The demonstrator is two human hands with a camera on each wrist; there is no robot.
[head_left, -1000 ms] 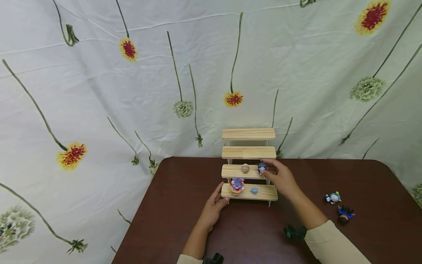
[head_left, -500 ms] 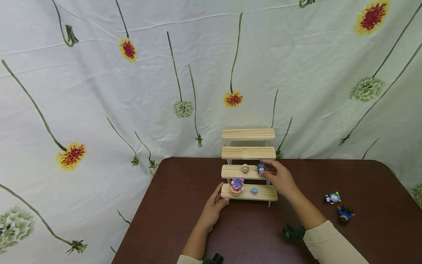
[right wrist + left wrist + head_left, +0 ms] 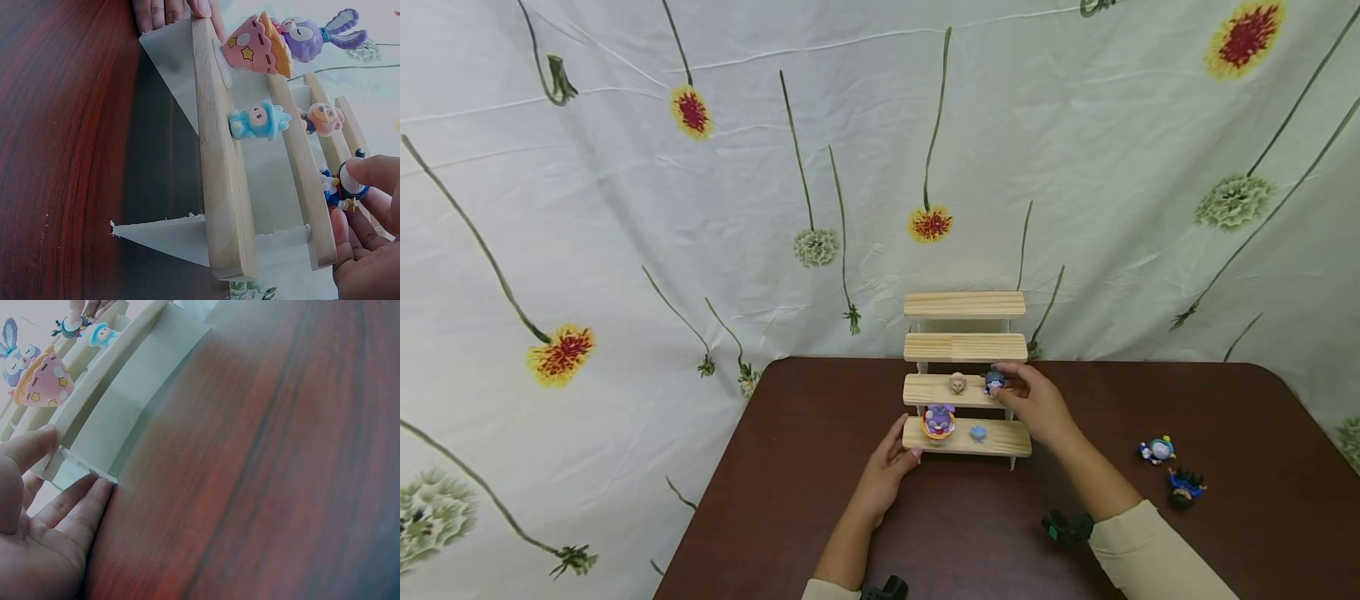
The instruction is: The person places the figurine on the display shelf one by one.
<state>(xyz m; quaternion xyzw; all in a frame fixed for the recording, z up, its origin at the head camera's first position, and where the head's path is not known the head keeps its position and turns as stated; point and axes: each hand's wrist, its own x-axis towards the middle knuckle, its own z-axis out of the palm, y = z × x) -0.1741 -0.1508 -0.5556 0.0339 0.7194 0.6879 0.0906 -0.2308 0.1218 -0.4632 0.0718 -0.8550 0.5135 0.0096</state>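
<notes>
Nearest you, your two cream sleeves come in over the dark brown surface (image 3: 820,467), each wrist carrying a black camera. Your left hand (image 3: 887,471) rests on that surface with its fingers straight and relaxed, holding nothing; the thumb and fingertips touch the left end of the lowest step of the wooden stepped stand (image 3: 966,371). On that lowest step sit a purple rabbit figure in a pink and orange shell (image 3: 939,421), at the left, and a small light blue figure (image 3: 978,433) near the middle. One step up, your right hand (image 3: 1036,402) has its thumb and fingers curled round a small dark blue and white figure (image 3: 994,382), pinching it at the right end of the second step; whether the figure's base rests on the wood I cannot tell. Just left of it on the same step is a small tan figure (image 3: 958,383). The two upper steps are bare wood. Off to your right, well apart from the stand, two more small figures (image 3: 1172,468) lie on the surface. Behind everything hangs a white cloth printed with flowers (image 3: 700,208).
</notes>
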